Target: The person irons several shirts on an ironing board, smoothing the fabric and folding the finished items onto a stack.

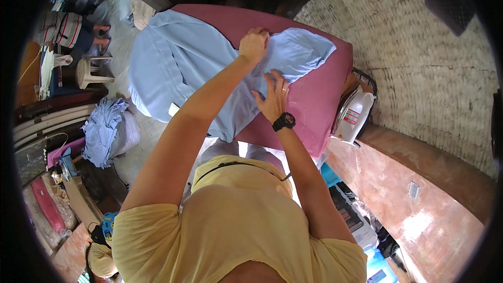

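Observation:
A light blue shirt [204, 55] is spread over a padded table with a pink cover [319, 102], and part of it hangs off the left side. One sleeve-like part [301, 52] reaches to the right across the pink cloth and is somewhat wrinkled. My left hand [255, 44] is closed on the fabric near the inner end of that part, its fingertips partly hidden. Nearer to me, my right hand [273, 97], with a black watch at the wrist, rests on the lower edge of the cloth with its fingers apart.
A white iron [353, 115] stands on a rack at the table's right end, beside a stone-topped ledge [419, 157]. On the left are a pile of blue clothes [106, 128], a plastic stool [93, 72] and another person's feet [105, 36].

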